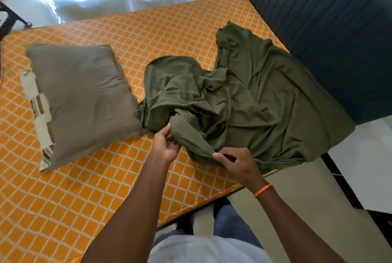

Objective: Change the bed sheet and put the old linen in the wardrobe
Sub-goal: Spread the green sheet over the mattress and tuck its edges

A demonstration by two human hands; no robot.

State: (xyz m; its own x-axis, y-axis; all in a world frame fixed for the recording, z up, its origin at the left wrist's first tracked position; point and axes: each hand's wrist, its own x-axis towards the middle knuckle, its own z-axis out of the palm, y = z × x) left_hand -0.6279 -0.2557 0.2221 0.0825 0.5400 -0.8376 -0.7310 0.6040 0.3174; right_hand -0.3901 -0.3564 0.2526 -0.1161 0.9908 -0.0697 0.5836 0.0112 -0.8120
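Orange lattice-print mattress [106,188], grey pillow [82,101], left hand [166,146] and right hand [237,164] each pinching olive sheet [244,97], no writing legible

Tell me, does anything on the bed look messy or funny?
Yes. The olive-green sheet lies crumpled in a heap at the mattress corner instead of spread flat. The grey pillow sits crooked, its striped inner poking out.

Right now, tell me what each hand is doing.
Left hand: grips a fold of the green sheet.
Right hand: pinches the sheet's edge.
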